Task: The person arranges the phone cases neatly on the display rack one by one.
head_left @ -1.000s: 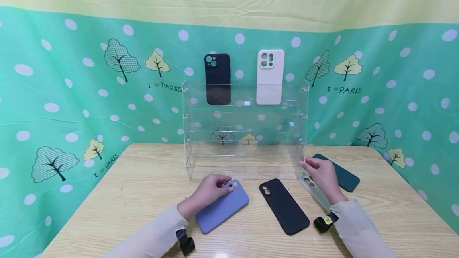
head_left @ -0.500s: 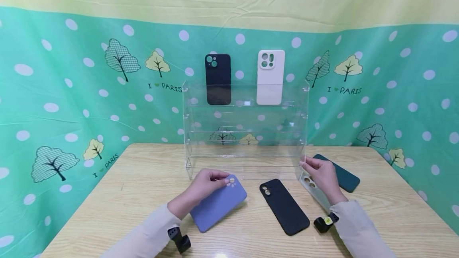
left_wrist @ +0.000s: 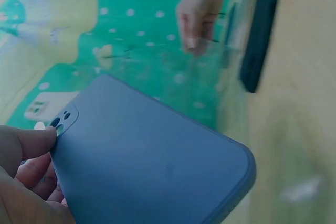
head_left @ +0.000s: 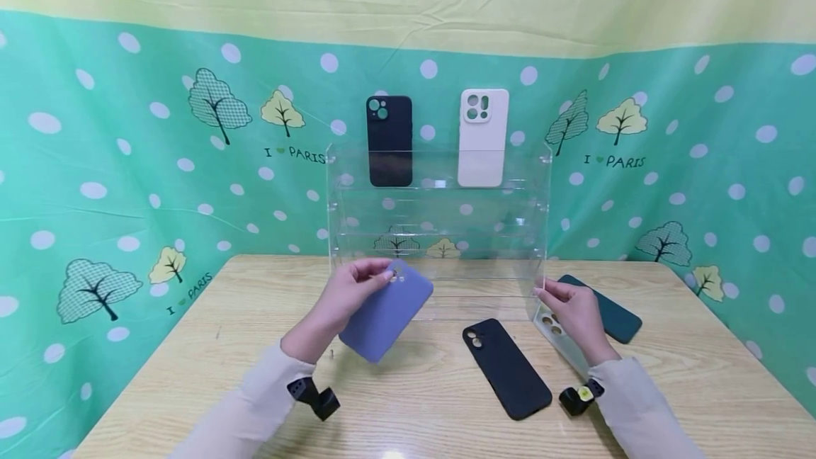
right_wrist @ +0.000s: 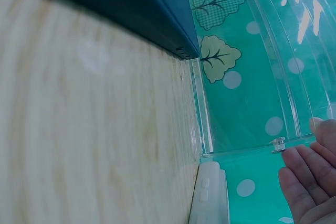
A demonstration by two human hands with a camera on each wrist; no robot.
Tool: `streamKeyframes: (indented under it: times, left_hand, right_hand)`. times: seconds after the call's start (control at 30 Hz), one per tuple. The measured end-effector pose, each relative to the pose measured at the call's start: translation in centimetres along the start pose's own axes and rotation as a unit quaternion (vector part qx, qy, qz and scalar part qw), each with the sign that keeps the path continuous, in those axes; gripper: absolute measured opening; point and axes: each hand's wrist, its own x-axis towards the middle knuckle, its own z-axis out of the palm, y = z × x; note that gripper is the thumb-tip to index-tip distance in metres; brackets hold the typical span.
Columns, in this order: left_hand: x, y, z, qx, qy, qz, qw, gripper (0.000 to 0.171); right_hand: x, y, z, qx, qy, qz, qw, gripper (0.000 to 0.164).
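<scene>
Head view: The left hand [head_left: 341, 296] is gripping a purple-blue phone case [head_left: 389, 317], pinching it at the end with the camera holes. The case is hanging clear of the wooden table [head_left: 223, 360], tilting, and is partly covering the lower left of a clear rack [head_left: 440, 287] from view. The right hand [head_left: 576, 310] is pinching the lower right side panel of the rack. A pale phone case [head_left: 561, 338] is lying partly beneath the right hand and wrist, just beside the rack. A dark green phone case [head_left: 615, 314] is lying beyond that hand, and a black phone case [head_left: 506, 368] is resting flat between the two arms. On the top tier, a small black case [head_left: 390, 140] is standing at left and a white case [head_left: 483, 140] at right, both upright. A printed curtain [head_left: 255, 91] is hanging behind.

Left wrist view: The purple-blue case is filling the foreground. The thumb is pressing beside the camera holes while the fingers are curling behind the edge. The right hand is showing beyond, at the rack.

Right wrist view: The thumb and fingers are lying on either side of the panel edge, beside a small metal fastener [right_wrist: 279, 144]. A dark case [right_wrist: 142, 9] is occupying the upper edge.
</scene>
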Motion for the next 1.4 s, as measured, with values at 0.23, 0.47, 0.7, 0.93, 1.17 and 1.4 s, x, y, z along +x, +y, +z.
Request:
streamKeyframes:
  times: [0.23, 0.47, 0.7, 0.93, 1.17, 1.4]
  left_hand:
    - [1.9, 2.9, -1.5, -0.074, 0.039, 0.013, 0.9964, 0.035]
    - [3.8, 5.5, -2.4, -0.124, 0.076, 0.008, 0.9893, 0.037]
    - [5.9, 7.7, -2.8, -0.141, 0.102, 0.031, 0.9842, 0.035]
    - [7.7, 10.1, -2.8, -0.188, 0.134, 0.056, 0.9714, 0.033]
    - [9.4, 12.0, -2.9, -0.228, 0.17, 0.071, 0.956, 0.031]
    - [11.0, 13.1, -2.4, -0.282, 0.186, 0.106, 0.9352, 0.029]
  right_hand:
    - [-0.1, 0.0, 0.0, 0.004, 0.005, 0.003, 1.0, 0.042]
    - [-0.1, 0.0, 0.1, 0.005, 0.004, 0.004, 1.0, 0.043]
    - [-0.1, 0.0, 0.2, 0.006, 0.006, 0.006, 1.0, 0.041]
    - [-0.1, 0.1, 0.3, 0.005, 0.01, 0.005, 1.0, 0.039]
    - [0.0, 0.0, 0.0, 0.006, 0.006, -0.001, 1.0, 0.041]
    - [0.0, -0.1, 0.1, 0.002, 0.006, 0.0, 1.0, 0.041]
